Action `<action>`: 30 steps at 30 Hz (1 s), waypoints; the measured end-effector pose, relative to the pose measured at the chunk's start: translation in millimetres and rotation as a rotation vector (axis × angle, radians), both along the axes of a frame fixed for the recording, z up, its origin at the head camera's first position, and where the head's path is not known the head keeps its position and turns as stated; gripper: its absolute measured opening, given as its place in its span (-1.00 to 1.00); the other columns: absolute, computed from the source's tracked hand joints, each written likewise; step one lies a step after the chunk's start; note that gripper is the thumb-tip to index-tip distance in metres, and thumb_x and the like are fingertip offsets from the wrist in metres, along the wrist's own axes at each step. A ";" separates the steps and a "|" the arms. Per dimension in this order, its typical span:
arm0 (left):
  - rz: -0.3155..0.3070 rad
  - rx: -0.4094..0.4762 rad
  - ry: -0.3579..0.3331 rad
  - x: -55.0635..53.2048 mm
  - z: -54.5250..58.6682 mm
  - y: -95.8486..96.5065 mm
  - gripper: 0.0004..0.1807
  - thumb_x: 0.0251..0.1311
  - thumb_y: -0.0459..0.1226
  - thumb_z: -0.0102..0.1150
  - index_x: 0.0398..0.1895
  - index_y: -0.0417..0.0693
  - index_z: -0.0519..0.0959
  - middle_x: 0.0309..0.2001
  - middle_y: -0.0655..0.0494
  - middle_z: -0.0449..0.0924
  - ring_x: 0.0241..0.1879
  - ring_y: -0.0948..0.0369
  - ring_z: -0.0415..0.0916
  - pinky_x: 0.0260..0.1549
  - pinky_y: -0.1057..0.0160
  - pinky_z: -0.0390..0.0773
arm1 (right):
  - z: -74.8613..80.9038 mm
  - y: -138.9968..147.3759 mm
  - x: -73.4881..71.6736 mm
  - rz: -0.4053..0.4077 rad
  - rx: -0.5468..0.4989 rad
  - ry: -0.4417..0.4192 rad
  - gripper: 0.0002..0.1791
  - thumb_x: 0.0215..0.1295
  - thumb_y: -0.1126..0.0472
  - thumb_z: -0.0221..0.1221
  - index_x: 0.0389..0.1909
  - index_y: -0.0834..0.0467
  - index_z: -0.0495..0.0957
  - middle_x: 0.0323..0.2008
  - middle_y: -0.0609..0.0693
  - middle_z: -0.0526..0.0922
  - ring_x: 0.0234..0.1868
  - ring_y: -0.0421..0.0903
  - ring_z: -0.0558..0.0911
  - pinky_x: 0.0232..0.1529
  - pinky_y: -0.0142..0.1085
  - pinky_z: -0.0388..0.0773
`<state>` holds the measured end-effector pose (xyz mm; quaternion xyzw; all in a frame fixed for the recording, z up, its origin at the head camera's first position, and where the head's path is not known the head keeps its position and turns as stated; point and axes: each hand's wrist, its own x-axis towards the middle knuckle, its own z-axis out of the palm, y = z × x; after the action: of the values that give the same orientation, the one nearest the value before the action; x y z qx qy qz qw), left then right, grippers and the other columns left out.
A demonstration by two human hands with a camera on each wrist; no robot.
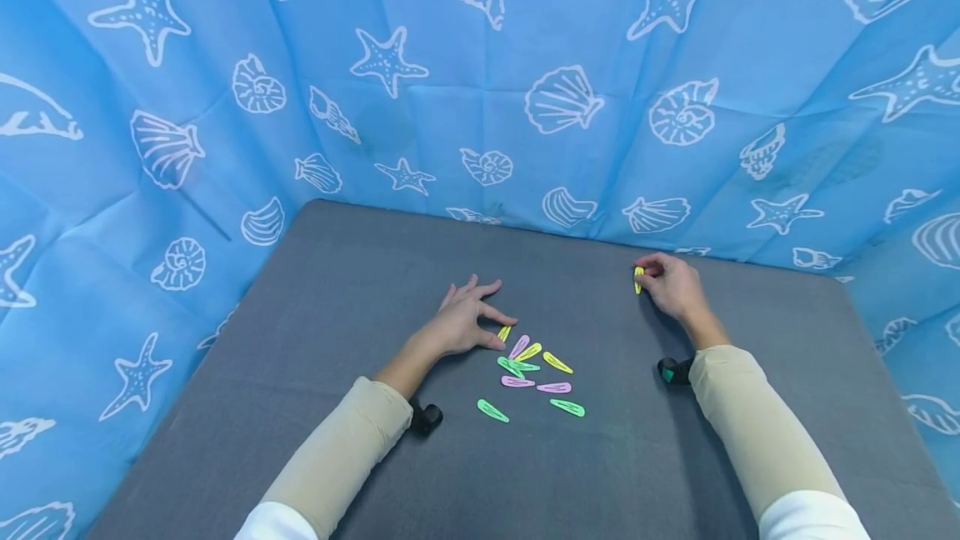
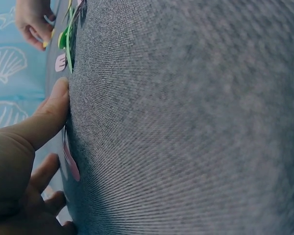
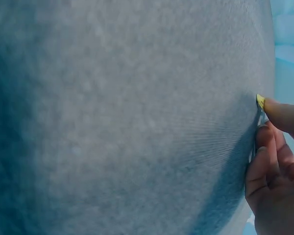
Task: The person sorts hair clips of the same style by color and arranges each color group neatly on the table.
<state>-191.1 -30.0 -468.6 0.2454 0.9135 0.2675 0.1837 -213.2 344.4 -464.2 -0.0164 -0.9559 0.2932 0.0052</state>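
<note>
My left hand [image 1: 467, 320] is low over the table, fingers spread. Its thumb and index finger lie on either side of a yellow snap hair clip [image 1: 505, 332]; a firm pinch cannot be made out. In the left wrist view, a pink-looking clip [image 2: 70, 160] shows beyond the thumb. Far to the right, my right hand [image 1: 673, 285] pinches another yellow snap hair clip [image 1: 639, 280] between thumb and fingers, close to the table top; the right wrist view shows its yellow tip [image 3: 260, 101] by the thumb. The other fingers of that hand are curled.
Beside the left hand lies a loose group of clips: pink [image 1: 519, 347], yellow [image 1: 557, 362] and green [image 1: 567, 407]. Another green clip [image 1: 492, 411] lies nearer the front. A grey cloth covers the table [image 1: 585, 473]. Blue curtains [image 1: 450, 123] with shell prints stand behind and at the sides.
</note>
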 end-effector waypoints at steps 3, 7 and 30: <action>-0.002 0.002 -0.003 0.0 0.8 0.6 -0.51 0.07 -0.02 0.50 0.13 0.41 0.69 0.64 0.19 0.03 0.68 -0.05 -0.35 0.58 -0.22 -0.36 | -0.7 4.8 -0.9 -0.002 -0.014 -0.038 -0.64 0.50 0.17 0.17 0.16 0.30 0.57 -0.04 0.28 0.64 -0.03 0.18 0.60 -0.03 0.02 0.48; -0.004 0.004 -0.004 -0.2 1.2 1.3 -0.51 0.07 -0.01 0.50 0.14 0.42 0.68 0.65 0.20 0.02 0.68 -0.05 -0.36 0.58 -0.22 -0.37 | 2.1 12.7 -0.9 0.021 -0.042 -0.132 -0.49 0.51 0.05 0.16 0.32 0.26 0.47 0.07 0.26 0.58 0.05 0.16 0.56 0.05 0.02 0.47; -0.052 -0.074 0.082 -2.4 6.9 -0.8 -0.48 0.04 0.03 0.52 0.14 0.35 0.69 0.57 0.19 0.24 0.66 -0.04 -0.12 0.56 -0.24 -0.06 | -0.2 19.7 -0.4 0.117 -0.033 -0.211 -0.30 0.39 0.00 0.29 0.42 0.28 0.38 0.16 0.28 0.43 0.07 0.12 0.43 0.01 -0.11 0.38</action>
<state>-193.5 -30.8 -461.8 0.2729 0.9228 0.2185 0.1619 -213.5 364.1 -464.3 0.0087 -0.9454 0.3055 -0.1128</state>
